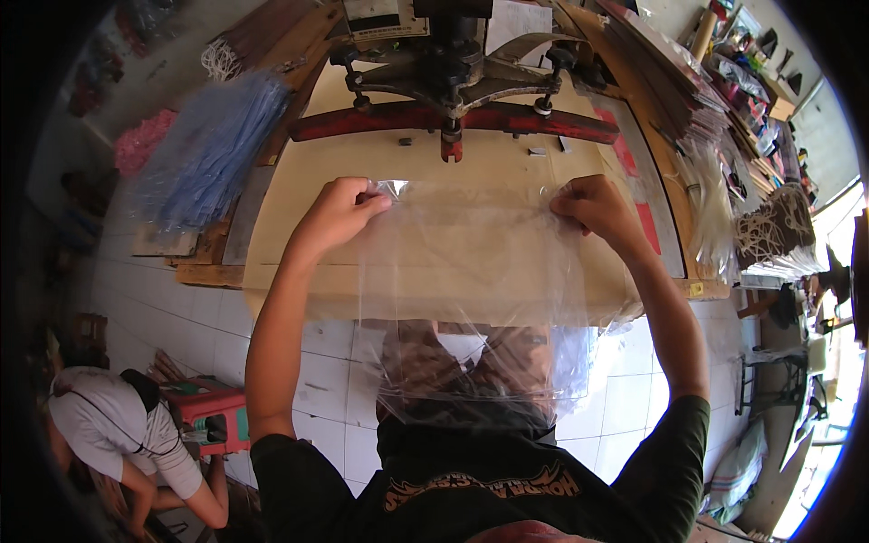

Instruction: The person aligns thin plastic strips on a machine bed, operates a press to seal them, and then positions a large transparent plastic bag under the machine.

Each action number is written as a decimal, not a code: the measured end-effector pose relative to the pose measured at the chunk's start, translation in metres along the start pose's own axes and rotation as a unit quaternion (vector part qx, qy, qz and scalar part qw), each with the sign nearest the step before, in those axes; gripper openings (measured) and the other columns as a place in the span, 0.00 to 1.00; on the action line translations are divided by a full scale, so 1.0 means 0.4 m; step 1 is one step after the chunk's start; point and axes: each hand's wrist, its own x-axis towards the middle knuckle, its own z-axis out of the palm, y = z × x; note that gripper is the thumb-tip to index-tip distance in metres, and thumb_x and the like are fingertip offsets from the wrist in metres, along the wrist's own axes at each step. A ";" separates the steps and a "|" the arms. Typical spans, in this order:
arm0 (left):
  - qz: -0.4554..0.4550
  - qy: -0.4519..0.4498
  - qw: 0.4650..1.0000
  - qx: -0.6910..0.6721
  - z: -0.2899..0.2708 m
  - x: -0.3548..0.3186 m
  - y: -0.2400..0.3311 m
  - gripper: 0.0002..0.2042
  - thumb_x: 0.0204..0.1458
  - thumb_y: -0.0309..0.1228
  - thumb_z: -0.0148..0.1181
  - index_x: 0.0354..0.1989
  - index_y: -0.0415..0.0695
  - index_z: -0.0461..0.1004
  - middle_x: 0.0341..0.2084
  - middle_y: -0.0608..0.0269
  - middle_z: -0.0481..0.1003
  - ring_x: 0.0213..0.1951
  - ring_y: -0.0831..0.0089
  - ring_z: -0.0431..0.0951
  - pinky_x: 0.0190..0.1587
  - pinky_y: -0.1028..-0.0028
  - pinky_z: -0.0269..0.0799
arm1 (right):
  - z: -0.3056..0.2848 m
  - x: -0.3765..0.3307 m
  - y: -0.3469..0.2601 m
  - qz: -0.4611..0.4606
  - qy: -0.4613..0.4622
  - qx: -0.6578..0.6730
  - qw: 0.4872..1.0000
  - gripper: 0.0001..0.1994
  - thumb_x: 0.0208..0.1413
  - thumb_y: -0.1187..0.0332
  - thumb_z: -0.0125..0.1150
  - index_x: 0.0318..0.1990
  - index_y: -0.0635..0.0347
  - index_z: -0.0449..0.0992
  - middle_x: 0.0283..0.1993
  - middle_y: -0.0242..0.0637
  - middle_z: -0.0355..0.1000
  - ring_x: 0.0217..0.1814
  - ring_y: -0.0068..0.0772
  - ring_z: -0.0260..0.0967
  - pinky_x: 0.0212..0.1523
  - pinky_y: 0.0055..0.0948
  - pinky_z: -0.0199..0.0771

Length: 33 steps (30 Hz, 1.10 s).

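A clear plastic sheet or bag (471, 262) is stretched between my two hands, over the tan paper-covered worktop. My left hand (339, 210) pinches its far left corner, fingers closed. At the far right corner my right hand (593, 208) grips it the same way. The near part of the plastic hangs past the table's front edge, in front of my legs. Just beyond my hands stands a press machine (453, 81) with a long red bar (380, 119) held above the worktop.
Stacked bluish clear plastic (213, 149) lies to the left, beside a pink bundle (143, 142). Bundles with white cords (778, 226) and long flat strips (670, 72) line the right side. At lower left a person (136, 434) bends near a red stool (213, 412).
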 end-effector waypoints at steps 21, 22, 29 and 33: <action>-0.034 -0.045 0.989 0.138 -0.027 0.143 -0.015 0.17 0.53 0.36 0.70 0.41 0.31 0.81 0.34 0.49 0.82 0.37 0.63 0.82 0.42 0.66 0.75 | 0.047 -0.059 -0.066 0.079 -0.328 0.124 0.933 0.12 0.51 0.69 0.64 0.41 0.67 0.77 0.31 0.44 0.78 0.28 0.35 0.80 0.28 0.30 0.83; -0.023 -0.036 0.989 0.141 -0.024 0.133 -0.008 0.18 0.53 0.36 0.70 0.42 0.31 0.80 0.34 0.47 0.82 0.38 0.60 0.82 0.43 0.65 0.76 | 0.058 -0.070 -0.066 0.089 -0.328 0.142 0.930 0.11 0.51 0.70 0.64 0.41 0.67 0.76 0.31 0.44 0.78 0.28 0.36 0.80 0.28 0.30 0.83; 0.082 0.146 0.939 0.299 0.021 -0.044 0.081 0.30 0.54 0.38 0.67 0.63 0.35 0.69 0.59 0.43 0.69 0.60 0.49 0.70 0.62 0.60 0.67 | 0.093 -0.136 -0.040 0.150 -0.311 0.279 0.896 0.09 0.54 0.72 0.62 0.40 0.67 0.73 0.33 0.46 0.78 0.28 0.37 0.80 0.28 0.31 0.83; 0.249 0.045 0.953 0.165 0.037 -0.308 0.263 0.25 0.52 0.38 0.68 0.57 0.40 0.73 0.54 0.47 0.72 0.55 0.46 0.73 0.57 0.55 0.71 | 0.098 -0.169 -0.024 0.154 -0.273 0.337 0.888 0.08 0.57 0.73 0.60 0.41 0.67 0.72 0.32 0.45 0.78 0.28 0.37 0.80 0.29 0.31 0.84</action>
